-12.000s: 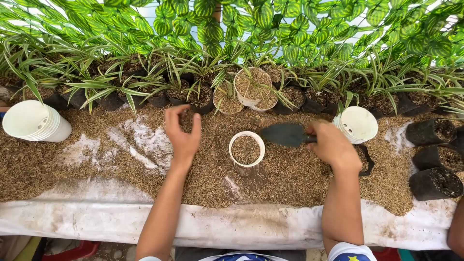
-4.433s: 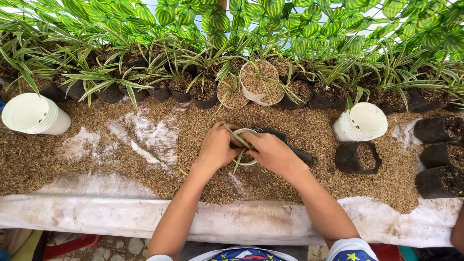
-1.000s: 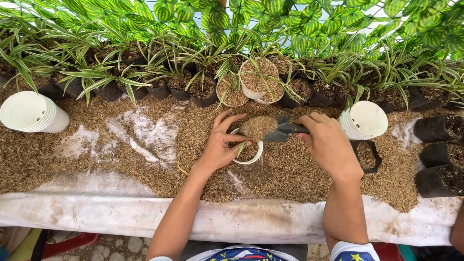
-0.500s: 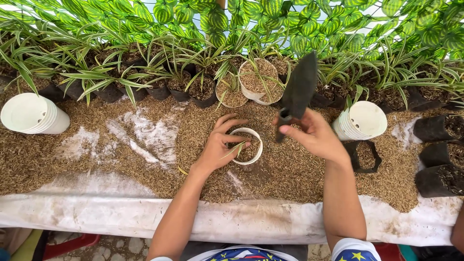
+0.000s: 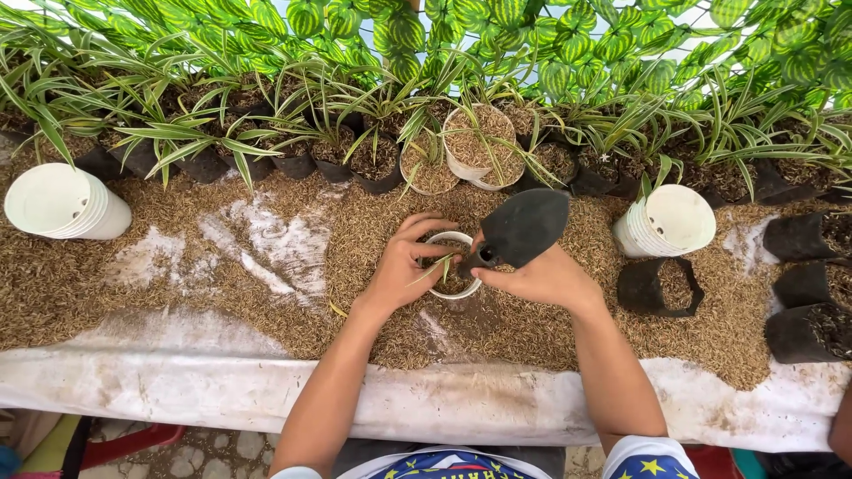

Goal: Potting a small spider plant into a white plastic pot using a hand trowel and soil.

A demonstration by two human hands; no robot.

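Observation:
A small white pot (image 5: 441,238) filled with brown husk stands mid-table, a thin green shoot (image 5: 441,269) sticking out of it. My left hand (image 5: 401,266) wraps around the pot's left side, fingers on its rim and on the shoot. My right hand (image 5: 538,277) grips a dark trowel (image 5: 519,227) by its handle, blade raised and empty, the handle end pressed down at the pot's right edge.
Loose brown husk (image 5: 532,324) covers the white-sheeted table (image 5: 444,412). Potted striped plants (image 5: 373,151) line the back. A stack of white pots (image 5: 58,202) lies left, another (image 5: 666,222) right. Black grow bags (image 5: 803,284) and an empty one (image 5: 655,286) sit at right.
The trowel dumped its husk into the pot, swung blade-up, and has come back down so its handle end presses at the pot. My left hand stayed on the pot.

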